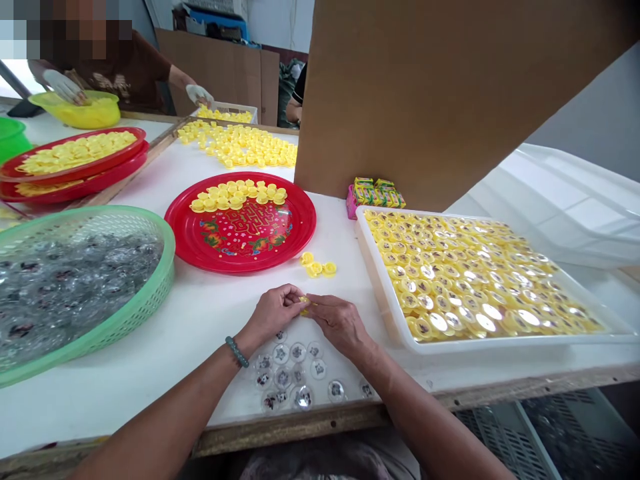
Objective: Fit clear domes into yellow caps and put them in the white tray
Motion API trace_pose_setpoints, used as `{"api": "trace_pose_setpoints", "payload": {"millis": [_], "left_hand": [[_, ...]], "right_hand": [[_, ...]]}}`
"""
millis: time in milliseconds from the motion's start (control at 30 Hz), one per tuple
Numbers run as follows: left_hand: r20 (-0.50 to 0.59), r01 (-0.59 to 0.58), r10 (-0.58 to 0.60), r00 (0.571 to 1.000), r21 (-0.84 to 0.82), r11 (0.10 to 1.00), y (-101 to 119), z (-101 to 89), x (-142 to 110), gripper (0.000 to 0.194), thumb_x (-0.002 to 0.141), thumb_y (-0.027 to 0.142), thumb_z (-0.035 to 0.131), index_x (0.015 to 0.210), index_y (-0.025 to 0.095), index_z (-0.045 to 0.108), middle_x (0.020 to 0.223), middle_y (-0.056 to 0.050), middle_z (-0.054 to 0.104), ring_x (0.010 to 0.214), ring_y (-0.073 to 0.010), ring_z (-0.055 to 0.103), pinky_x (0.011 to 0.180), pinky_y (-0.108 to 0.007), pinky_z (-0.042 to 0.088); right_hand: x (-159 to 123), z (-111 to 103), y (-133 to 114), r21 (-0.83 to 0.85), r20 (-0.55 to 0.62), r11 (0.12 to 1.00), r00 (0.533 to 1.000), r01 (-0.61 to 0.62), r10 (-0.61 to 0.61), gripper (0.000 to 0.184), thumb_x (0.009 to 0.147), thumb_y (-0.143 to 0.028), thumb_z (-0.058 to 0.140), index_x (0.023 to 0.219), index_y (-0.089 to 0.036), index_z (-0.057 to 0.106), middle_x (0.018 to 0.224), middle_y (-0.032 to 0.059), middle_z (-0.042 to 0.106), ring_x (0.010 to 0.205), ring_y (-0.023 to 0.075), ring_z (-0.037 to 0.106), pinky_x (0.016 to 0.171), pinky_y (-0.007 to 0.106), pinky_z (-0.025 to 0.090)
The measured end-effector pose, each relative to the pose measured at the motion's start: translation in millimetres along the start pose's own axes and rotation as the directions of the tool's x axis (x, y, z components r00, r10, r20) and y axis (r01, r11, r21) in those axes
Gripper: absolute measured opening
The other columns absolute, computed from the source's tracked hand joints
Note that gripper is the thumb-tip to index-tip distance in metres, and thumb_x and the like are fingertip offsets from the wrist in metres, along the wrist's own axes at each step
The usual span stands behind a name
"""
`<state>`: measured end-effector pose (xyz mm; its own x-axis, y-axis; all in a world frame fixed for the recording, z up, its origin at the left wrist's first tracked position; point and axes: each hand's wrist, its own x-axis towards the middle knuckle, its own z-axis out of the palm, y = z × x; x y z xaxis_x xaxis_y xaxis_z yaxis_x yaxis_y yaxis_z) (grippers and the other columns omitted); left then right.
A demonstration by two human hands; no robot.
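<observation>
White tabletop (345, 250); both hands' fingers (295, 301) pinching yellow piece (303, 305)

Green beaded bracelet (237, 352) on left wrist, bare forearms, patterned pale clothing (320, 461) at lap

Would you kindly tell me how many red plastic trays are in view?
3. A round, patterned red plastic tray lies near the middle; at the left, an upper red tray of round yellow plastic pieces sits on a lower red tray. More may be hidden beneath.

Head view — forward and down over hands (304, 308), fairly close.
</observation>
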<state>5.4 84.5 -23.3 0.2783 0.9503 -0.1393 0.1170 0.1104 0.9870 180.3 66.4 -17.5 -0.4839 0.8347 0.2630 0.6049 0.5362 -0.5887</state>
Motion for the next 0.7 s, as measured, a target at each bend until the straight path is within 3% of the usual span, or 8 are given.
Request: {"api": "trace_pose_setpoints", "payload": {"millis": [133, 333, 567, 700], "left_hand": [[-0.035, 0.090, -0.092, 0.995, -0.062, 0.994, -3.2, 2.7, 1.2, 0.032, 0.071, 0.042, 0.068, 0.084, 0.016, 0.056, 0.067, -0.002, 0.060, 0.058, -0.0156, 0.057, 0.054, -0.025, 0.048], [-0.036, 0.149, -0.152, 0.988, -0.090, 0.985, -2.6, 3.0, 2.1, 0.040, 0.066, 0.045, 0.072, 0.085, 0.016, 0.051, 0.068, -0.003, 0.062, 0.058, -0.0165, 0.059, 0.054, -0.026, 0.051], [-0.037, 0.163, -0.168, 0.985, -0.108, 0.981, -2.8, 2.3, 1.1, 0.038, 0.068, 0.044, 0.071, 0.086, 0.015, 0.053, 0.069, -0.003, 0.062, 0.060, -0.0155, 0.059, 0.056, -0.024, 0.050], [-0.024, 0.180, -0.181, 0.983, -0.061, 0.982, 0.0, 0.4, -1.9, 0.042, 0.068, 0.047, 0.070, 0.090, 0.015, 0.054, 0.075, -0.005, 0.065, 0.066, -0.0173, 0.061, 0.057, -0.023, 0.050]], "right_hand": [[-5.4, 2.2, 0.9, -0.084, -0.052, 0.996, 0.998, 0.042, -0.047, 0.022, 0.089, -0.022, 0.048, 0.100, -0.023, 0.068, 0.114, 0.0045, 0.064, 0.103, 0.0190, 0.060, 0.089, 0.033, 0.049], [-14.4, 4.2, 5.1, -0.179, -0.075, 0.977, 0.989, 0.112, -0.127, 0.027, 0.089, -0.022, 0.049, 0.112, -0.019, 0.062, 0.121, 0.0079, 0.059, 0.109, 0.0207, 0.057, 0.090, 0.035, 0.049], [-7.4, 8.6, 9.9, 0.028, -0.203, 0.997, 0.977, 0.078, -0.071, 0.016, 0.084, -0.024, 0.058, 0.096, -0.022, 0.068, 0.107, 0.0050, 0.067, 0.096, 0.0163, 0.062, 0.085, 0.030, 0.049], [-4.5, 11.7, 4.7, 0.047, -0.243, 0.998, 0.970, 0.043, -0.031, 0.012, 0.084, -0.022, 0.057, 0.088, -0.021, 0.068, 0.096, 0.0033, 0.070, 0.096, 0.0139, 0.062, 0.087, 0.026, 0.047]]}}
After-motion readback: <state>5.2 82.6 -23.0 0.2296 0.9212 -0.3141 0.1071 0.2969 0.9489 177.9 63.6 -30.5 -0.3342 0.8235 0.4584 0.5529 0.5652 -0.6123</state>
